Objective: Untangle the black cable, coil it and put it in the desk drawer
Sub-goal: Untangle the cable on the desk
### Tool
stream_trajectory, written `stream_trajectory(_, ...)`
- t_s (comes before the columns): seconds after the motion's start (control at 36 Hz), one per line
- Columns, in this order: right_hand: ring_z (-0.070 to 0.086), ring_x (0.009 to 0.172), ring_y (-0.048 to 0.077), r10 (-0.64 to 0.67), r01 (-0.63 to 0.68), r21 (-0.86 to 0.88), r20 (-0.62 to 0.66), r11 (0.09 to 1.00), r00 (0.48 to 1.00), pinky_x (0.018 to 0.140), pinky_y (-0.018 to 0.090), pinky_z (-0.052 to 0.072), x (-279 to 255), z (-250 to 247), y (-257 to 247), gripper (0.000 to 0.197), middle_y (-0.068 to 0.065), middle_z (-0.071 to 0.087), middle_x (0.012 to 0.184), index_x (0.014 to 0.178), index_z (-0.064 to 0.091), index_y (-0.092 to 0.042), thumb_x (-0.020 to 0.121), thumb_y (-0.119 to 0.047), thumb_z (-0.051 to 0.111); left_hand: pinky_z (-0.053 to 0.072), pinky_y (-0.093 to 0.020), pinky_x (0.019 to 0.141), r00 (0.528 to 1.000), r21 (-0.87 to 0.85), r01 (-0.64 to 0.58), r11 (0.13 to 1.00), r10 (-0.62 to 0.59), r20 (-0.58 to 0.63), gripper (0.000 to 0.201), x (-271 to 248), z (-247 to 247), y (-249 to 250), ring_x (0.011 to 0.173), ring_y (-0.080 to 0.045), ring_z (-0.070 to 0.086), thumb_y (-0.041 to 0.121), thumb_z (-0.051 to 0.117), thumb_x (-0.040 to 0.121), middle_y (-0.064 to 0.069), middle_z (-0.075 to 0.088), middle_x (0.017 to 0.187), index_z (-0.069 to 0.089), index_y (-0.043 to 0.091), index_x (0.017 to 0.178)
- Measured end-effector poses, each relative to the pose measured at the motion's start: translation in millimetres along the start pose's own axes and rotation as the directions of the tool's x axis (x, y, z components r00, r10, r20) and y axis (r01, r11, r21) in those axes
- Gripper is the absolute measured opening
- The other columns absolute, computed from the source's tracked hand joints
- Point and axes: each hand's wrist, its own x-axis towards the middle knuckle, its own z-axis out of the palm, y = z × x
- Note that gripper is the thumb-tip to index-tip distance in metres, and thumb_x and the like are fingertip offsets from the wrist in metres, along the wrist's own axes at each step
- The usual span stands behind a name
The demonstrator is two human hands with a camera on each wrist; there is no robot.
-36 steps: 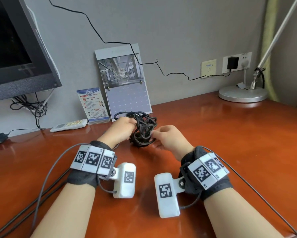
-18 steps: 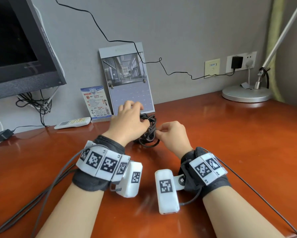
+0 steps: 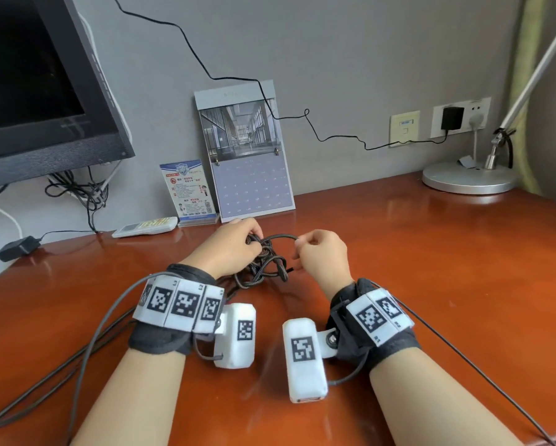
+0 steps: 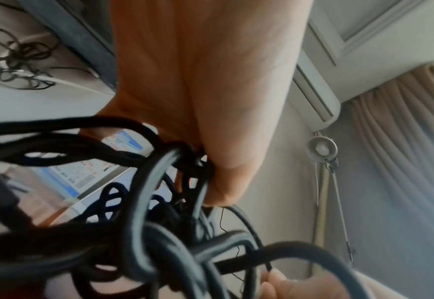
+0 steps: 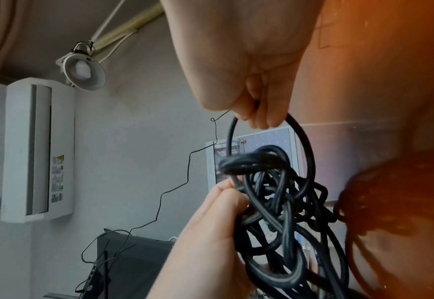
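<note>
Here the left hand [image 3: 234, 249] grips the knotted black cable [image 3: 265, 263] over the desk [image 3: 431, 268], while the right hand [image 3: 323, 255] pinches one loop

The cable [image 3: 265, 262] tangle sits mid-bench [image 3: 431, 268], between the left hand [image 3: 234, 246] and the right hand [image 3: 321, 255]. Far of it, a calendar [image 3: 247, 156] stands against the wall, a card [image 3: 189, 189] just left of it, a remote [image 3: 144, 226] further left. The monitor [image 3: 45, 85] hangs far left. The lamp base [image 3: 466, 178] sits far right, sockets [image 3: 456, 119] on the wall behind it.
</note>
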Motion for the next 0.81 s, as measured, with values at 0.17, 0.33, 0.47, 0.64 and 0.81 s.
stream_trajectory(0.17,0.050,0.050,0.016,0.170,-0.146,0.253,-0.075,0.957,0.983,0.052,0.030,0.043,-1.2,-4.9,-1.5,0.028,0.003,0.061,0.064,0.066,0.054,-0.015,0.090,-0.007,0.043,0.037,-0.026,0.079,0.998,-0.085,-0.013,0.996,0.008,-0.057,0.014,-6.9,6.5,-1.7,0.094,-0.015,0.050,0.015,0.047,0.092,0.004,0.049,0.115,0.050,0.027,0.100)
stream_trajectory(0.33,0.061,0.081,0.009,-0.200,0.203,0.088,-0.045,0.975,0.979,0.074,0.022,0.046,-4.3,-9.0,-3.3,0.022,-0.006,0.068,0.085,0.080,0.061,-0.028,0.082,-0.006,0.055,0.039,-0.032,0.088,0.998,-0.060,-0.022,0.998,0.019,-0.059,0.016,-7.5,14.0,-1.6,0.099,-0.019,0.045,0.012,0.047,0.091,0.004,0.046,0.106,0.049,0.028,0.094)
stream_trajectory(0.47,0.063,0.086,0.005,-0.336,0.350,-0.024,0.226,0.937,0.915,0.078,0.013,0.046,-10.0,0.2,-7.9,0.011,-0.005,0.070,0.091,0.094,0.070,-0.014,0.085,-0.013,0.065,0.039,-0.039,0.095,0.997,0.009,0.028,1.000,-0.028,-0.073,0.019,-8.1,20.1,-3.3,0.117,-0.019,0.038,0.015,0.045,0.092,0.003,0.047,0.120,0.053,0.026,0.106)
stream_trajectory(0.64,0.047,0.061,0.006,-0.282,0.303,-0.135,0.154,0.943,0.947,0.059,0.015,0.039,-6.2,2.9,-4.2,0.018,-0.009,0.052,0.065,0.074,0.058,-0.011,0.091,-0.017,0.057,0.035,-0.032,0.081,0.991,-0.018,0.035,0.999,-0.037,-0.132,0.017,-9.5,21.2,-5.9,0.112,-0.014,0.038,0.017,0.044,0.092,0.012,0.041,0.105,0.049,0.033,0.095)
stream_trajectory(0.81,0.056,0.056,0.021,-0.095,0.096,0.042,-0.017,0.995,0.995,0.072,0.050,0.056,-3.7,7.0,-1.3,0.020,0.006,0.055,0.064,0.082,0.057,0.001,0.092,-0.015,0.051,0.043,-0.036,0.087,0.972,-0.177,0.004,0.984,-0.045,-0.232,0.024,-7.4,24.5,-6.2,0.110,-0.016,0.046,0.018,0.046,0.089,0.013,0.050,0.106,0.051,0.040,0.080)
